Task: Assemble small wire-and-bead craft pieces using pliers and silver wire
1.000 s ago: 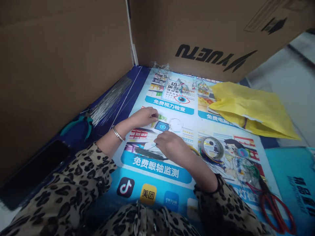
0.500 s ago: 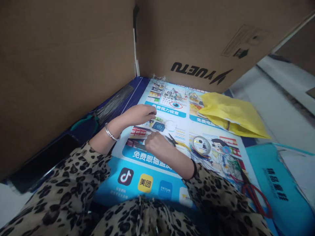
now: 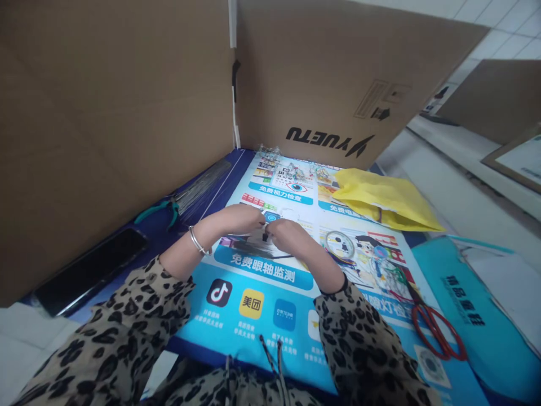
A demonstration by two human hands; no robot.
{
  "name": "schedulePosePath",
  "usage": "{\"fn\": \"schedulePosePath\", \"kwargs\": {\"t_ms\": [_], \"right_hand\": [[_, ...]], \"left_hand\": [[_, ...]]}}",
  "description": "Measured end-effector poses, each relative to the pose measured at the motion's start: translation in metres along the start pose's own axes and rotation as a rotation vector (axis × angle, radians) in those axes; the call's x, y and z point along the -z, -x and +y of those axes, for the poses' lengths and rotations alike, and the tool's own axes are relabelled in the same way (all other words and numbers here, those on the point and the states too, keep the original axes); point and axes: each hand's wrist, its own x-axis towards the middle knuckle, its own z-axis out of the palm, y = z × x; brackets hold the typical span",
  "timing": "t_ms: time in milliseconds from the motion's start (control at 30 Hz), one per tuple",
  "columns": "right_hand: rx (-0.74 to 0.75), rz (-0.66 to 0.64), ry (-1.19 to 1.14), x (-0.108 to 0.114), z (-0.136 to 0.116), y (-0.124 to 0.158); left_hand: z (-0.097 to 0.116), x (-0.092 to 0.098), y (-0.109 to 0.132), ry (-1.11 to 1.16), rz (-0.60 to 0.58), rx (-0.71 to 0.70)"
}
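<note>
blue-printed sheet (image 3: 270, 290), one; scissors (image 3: 420, 306), one pair; left hand (image 3: 245, 219), right hand (image 3: 287, 234): two, both curled, cannot tell if pinching anything.

Sleeves (image 3: 139, 321) are leopard-print, scissor handles (image 3: 460, 345) red, plier handles (image 3: 153, 210) teal, the pouch (image 3: 389, 197) yellow.

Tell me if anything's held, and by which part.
I can't tell: the left hand and right hand nearly meet, but anything held is too small to see.

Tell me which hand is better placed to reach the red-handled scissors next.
Right, I'd judge. The red-handled scissors lie on that side of the poster, beside the right sleeve, so the right hand seems nearer. The left hand would likely have to cross the right arm to get there.
</note>
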Motion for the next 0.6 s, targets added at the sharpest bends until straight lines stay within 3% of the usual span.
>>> {"fn": "schedulePosePath", "kwargs": {"t_ms": [100, 333, 600], "right_hand": [[-0.026, 0.049, -0.021, 0.004, 0.006, 0.003], [-0.086, 0.079, 0.025, 0.017, 0.008, 0.009], [-0.179, 0.053, 0.105, 0.013, 0.004, 0.007]], "left_hand": [[0.004, -0.001, 0.000, -0.198, -0.189, -0.066], [-0.004, -0.013, -0.003, -0.191, -0.034, -0.127], [0.007, -0.025, -0.009, -0.552, -0.022, -0.153]]}}
